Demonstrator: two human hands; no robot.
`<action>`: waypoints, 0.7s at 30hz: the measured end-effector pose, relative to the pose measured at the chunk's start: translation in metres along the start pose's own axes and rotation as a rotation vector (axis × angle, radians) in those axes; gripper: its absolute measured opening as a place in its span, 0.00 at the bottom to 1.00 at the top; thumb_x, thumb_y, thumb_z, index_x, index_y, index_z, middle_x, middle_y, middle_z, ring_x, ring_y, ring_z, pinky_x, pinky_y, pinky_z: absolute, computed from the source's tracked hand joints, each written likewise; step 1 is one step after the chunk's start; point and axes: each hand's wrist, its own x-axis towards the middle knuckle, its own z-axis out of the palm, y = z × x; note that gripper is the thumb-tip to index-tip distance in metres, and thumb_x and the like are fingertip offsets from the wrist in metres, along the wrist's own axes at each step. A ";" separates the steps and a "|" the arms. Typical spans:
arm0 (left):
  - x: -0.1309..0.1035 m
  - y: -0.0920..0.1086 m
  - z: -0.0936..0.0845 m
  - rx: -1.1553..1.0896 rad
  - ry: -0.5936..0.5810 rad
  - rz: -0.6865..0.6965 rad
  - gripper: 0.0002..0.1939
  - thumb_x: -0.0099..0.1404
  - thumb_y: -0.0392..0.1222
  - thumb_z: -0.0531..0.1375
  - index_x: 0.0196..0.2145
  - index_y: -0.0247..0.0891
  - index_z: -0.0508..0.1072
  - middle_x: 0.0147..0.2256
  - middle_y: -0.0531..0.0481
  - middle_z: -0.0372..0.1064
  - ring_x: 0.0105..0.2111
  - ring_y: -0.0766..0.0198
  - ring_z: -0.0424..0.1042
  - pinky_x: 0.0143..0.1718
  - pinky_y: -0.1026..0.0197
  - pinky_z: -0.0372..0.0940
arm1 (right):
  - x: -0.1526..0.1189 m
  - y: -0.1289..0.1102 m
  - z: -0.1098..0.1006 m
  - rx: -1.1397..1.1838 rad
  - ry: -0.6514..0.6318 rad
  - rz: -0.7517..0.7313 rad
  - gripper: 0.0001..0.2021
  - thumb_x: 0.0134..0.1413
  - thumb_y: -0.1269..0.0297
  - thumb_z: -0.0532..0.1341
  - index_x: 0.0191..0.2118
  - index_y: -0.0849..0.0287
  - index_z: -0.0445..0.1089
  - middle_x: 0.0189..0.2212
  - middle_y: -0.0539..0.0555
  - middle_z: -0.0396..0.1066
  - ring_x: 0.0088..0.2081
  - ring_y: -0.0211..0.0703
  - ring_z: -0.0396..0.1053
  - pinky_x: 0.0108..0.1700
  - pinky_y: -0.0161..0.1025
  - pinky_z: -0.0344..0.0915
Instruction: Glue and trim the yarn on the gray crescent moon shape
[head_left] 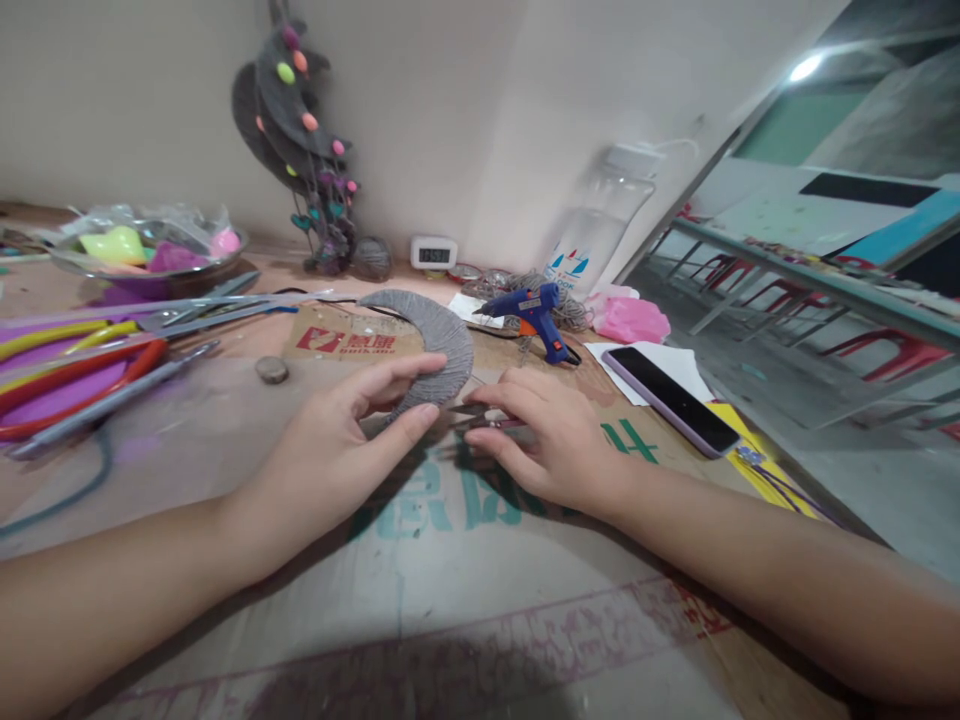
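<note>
A crescent shape wrapped in grey yarn [446, 345] is pinched between the thumb and fingers of my left hand [337, 440], its upper tip pointing left. Just right of its lower part, my right hand [547, 430] grips small scissors [480, 412], whose dark blades point left toward the crescent. My fingers cover most of their handles. Both hands are above cardboard [450, 600] with green and red print. Behind them, a blue glue gun [529, 305] stands on the table.
Left are a bowl of colourful pieces [142, 270], large scissors [135, 370] and a round stone-like piece [271, 370]. A clock [433, 253], bottle [600, 220] and hanging crescent decoration [300, 130] are behind. A phone [671, 400] lies right.
</note>
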 end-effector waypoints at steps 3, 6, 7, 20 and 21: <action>-0.001 -0.001 0.000 0.007 -0.029 0.001 0.19 0.65 0.47 0.59 0.54 0.47 0.69 0.50 0.48 0.73 0.48 0.57 0.72 0.51 0.54 0.66 | 0.002 -0.005 0.000 0.371 0.019 0.290 0.13 0.53 0.55 0.64 0.34 0.60 0.65 0.25 0.47 0.63 0.24 0.33 0.57 0.27 0.33 0.54; -0.002 -0.002 0.001 -0.027 -0.105 0.004 0.22 0.65 0.48 0.59 0.56 0.48 0.67 0.50 0.47 0.73 0.47 0.57 0.73 0.50 0.55 0.67 | 0.006 -0.006 0.003 0.754 0.048 0.502 0.11 0.56 0.56 0.60 0.33 0.58 0.64 0.22 0.45 0.58 0.22 0.31 0.53 0.25 0.32 0.51; -0.003 -0.002 0.001 -0.044 -0.129 0.007 0.24 0.65 0.48 0.59 0.58 0.48 0.65 0.50 0.47 0.73 0.47 0.57 0.73 0.49 0.55 0.67 | 0.007 -0.004 0.004 0.854 0.055 0.523 0.12 0.57 0.55 0.60 0.32 0.58 0.64 0.21 0.44 0.56 0.21 0.31 0.51 0.24 0.32 0.50; 0.003 -0.002 -0.001 -0.014 -0.230 -0.131 0.17 0.64 0.56 0.57 0.33 0.41 0.76 0.34 0.52 0.76 0.34 0.62 0.73 0.37 0.61 0.65 | 0.005 0.002 0.008 1.069 0.093 0.593 0.15 0.57 0.55 0.61 0.28 0.58 0.60 0.18 0.41 0.45 0.19 0.29 0.42 0.21 0.33 0.40; 0.004 -0.002 -0.001 -0.028 -0.233 -0.114 0.16 0.65 0.55 0.57 0.31 0.41 0.76 0.33 0.52 0.76 0.34 0.63 0.72 0.37 0.61 0.64 | 0.005 0.002 0.008 1.057 0.086 0.591 0.15 0.57 0.54 0.61 0.28 0.58 0.60 0.18 0.41 0.45 0.19 0.29 0.42 0.21 0.33 0.41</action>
